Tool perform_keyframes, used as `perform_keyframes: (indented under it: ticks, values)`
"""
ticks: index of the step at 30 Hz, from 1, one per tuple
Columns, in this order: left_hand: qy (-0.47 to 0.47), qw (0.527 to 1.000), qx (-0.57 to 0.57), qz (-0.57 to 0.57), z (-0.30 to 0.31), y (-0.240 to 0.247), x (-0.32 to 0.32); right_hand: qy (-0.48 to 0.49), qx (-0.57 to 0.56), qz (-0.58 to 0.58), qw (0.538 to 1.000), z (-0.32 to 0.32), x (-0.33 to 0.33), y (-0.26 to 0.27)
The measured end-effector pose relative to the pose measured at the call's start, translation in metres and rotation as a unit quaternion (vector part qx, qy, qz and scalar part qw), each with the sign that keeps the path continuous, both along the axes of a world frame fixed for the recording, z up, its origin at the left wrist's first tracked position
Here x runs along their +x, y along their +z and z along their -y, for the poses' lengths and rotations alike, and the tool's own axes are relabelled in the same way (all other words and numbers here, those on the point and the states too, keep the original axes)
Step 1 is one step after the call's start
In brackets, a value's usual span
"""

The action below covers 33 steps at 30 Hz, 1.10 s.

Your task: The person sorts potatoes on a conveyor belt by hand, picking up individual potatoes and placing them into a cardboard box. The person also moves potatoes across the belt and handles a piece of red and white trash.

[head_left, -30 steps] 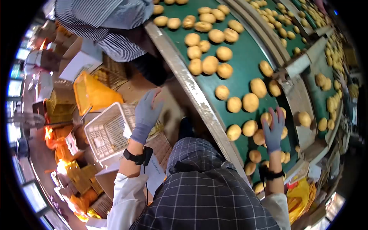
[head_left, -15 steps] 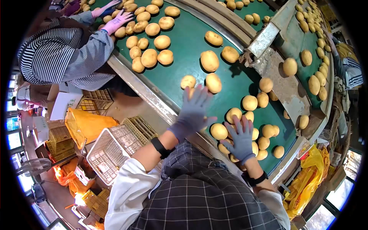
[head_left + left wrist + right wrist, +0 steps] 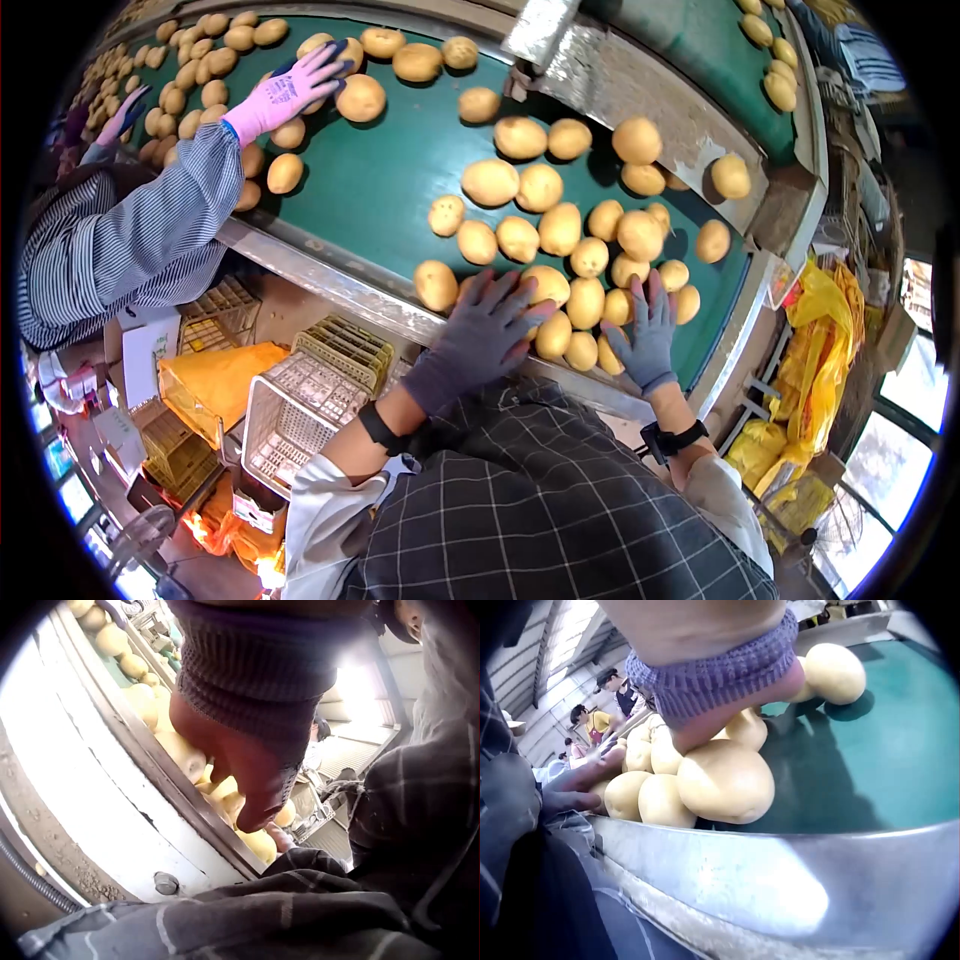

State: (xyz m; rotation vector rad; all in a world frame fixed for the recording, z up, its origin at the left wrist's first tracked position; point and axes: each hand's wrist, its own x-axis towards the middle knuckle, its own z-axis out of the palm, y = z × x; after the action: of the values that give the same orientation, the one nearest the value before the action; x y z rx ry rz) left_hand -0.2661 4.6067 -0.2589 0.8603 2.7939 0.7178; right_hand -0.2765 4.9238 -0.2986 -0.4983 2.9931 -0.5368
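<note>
Yellow potatoes (image 3: pixel 560 229) lie in a loose cluster on a green conveyor belt (image 3: pixel 385 200). My gloved left hand (image 3: pixel 480 335) rests at the near edge of this cluster, its fingers spread over and against several potatoes. To the right, my gloved right hand (image 3: pixel 648 338) touches the cluster's near right side with fingers apart. In the left wrist view, the left hand (image 3: pixel 244 769) reaches down over the belt's rim among potatoes. A large potato (image 3: pixel 726 781) sits right beside the right hand in the right wrist view, where most of its fingers are hidden.
A metal rail (image 3: pixel 345 280) borders the belt in front of me. At the left, another person's pink-gloved hand (image 3: pixel 285 98) is over more potatoes. A white plastic crate (image 3: pixel 285 425) stands on the floor. Yellow sacks (image 3: pixel 800 370) hang at the right, near a metal divider (image 3: pixel 650 100).
The left hand came from above the floor crates across to the belt and now touches potatoes. The right hand moved nearer to me. Potatoes gathered around both hands, and the view turned.
</note>
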Motion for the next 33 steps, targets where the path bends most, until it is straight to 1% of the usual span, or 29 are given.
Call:
perform_keyframes:
  ticks: [1,2,3,5,6,7,8,10,11,12,14,15,16,18,19,20,22,23,26,27,29,30,33]
  values:
    - [0.009,1.000,0.025,0.004,0.002,-0.003,0.006,-0.006,-0.003,0.031,0.999,-0.003,0.006,0.001]
    - [-0.008,1.000,0.028,0.002,0.004,-0.003,0.011,-0.011,-0.009,0.061,0.998,-0.002,0.010,0.003]
    - [-0.023,0.999,0.029,0.000,0.007,-0.003,0.015,-0.024,-0.032,0.012,0.999,0.004,0.012,0.007]
    - [-0.039,0.998,0.046,-0.010,0.015,-0.002,0.020,-0.060,-0.083,0.004,0.995,0.001,0.011,0.011]
    - [-0.016,0.998,0.051,-0.015,0.023,0.001,0.018,-0.076,-0.108,-0.002,0.991,0.000,0.006,0.015]
    - [0.010,0.998,0.055,-0.020,0.033,0.005,0.013,-0.083,-0.130,-0.040,0.987,0.000,-0.003,0.021]
    - [0.035,0.997,0.059,-0.026,0.042,0.007,0.008,-0.074,-0.130,-0.054,0.987,0.002,-0.012,0.026]
    - [0.177,0.981,0.039,-0.069,0.064,0.000,-0.006,-0.057,-0.130,-0.085,0.986,0.014,-0.032,0.038]
    - [0.246,0.965,0.029,-0.091,0.070,-0.003,-0.010,-0.030,-0.121,-0.088,0.988,0.025,-0.043,0.047]
    - [0.260,0.960,-0.034,-0.099,0.069,-0.007,-0.013,0.021,-0.143,-0.101,0.984,0.031,-0.053,0.042]
    - [0.289,0.938,-0.156,-0.113,0.063,-0.013,-0.017,0.068,-0.125,-0.069,0.987,0.052,-0.067,0.037]
    - [0.250,0.944,-0.200,-0.074,0.061,-0.007,-0.019,0.091,-0.118,-0.079,0.986,0.063,-0.072,0.030]
    - [0.240,0.948,-0.202,-0.062,0.059,-0.009,-0.019,0.113,-0.112,-0.090,0.983,0.072,-0.075,0.019]
    - [0.218,0.953,-0.207,-0.036,0.054,-0.019,-0.017,0.141,-0.033,-0.048,0.988,0.079,-0.075,0.002]
    - [0.222,0.957,-0.179,-0.051,0.052,-0.023,-0.015,0.149,-0.020,-0.048,0.988,0.076,-0.072,-0.002]
    - [0.209,0.962,-0.174,-0.039,0.050,-0.021,-0.013,0.157,-0.007,-0.049,0.986,0.075,-0.069,-0.001]
    - [0.187,0.968,-0.165,-0.017,0.047,-0.015,-0.009,0.154,-0.011,-0.004,0.988,0.065,-0.061,0.009]
    - [0.162,0.972,-0.164,-0.054,0.042,-0.010,-0.010,0.151,-0.014,0.020,0.988,0.058,-0.052,0.014]
    - [0.132,0.978,-0.157,0.032,0.019,-0.006,-0.015,0.139,0.045,0.026,0.989,0.013,-0.026,0.009]
    - [0.122,0.976,-0.176,0.028,0.006,0.000,-0.017,0.127,0.043,0.017,0.991,0.000,-0.020,0.009]
    - [0.080,0.984,-0.119,0.102,-0.019,-0.001,-0.011,0.103,0.038,0.004,0.994,-0.023,-0.005,0.012]
    - [0.059,0.985,-0.090,0.137,-0.031,-0.004,-0.009,0.075,0.019,-0.015,0.997,-0.032,-0.001,0.011]
    - [0.021,1.000,-0.020,0.000,-0.060,-0.016,0.002,-0.005,-0.037,-0.076,0.996,-0.043,0.002,0.012]
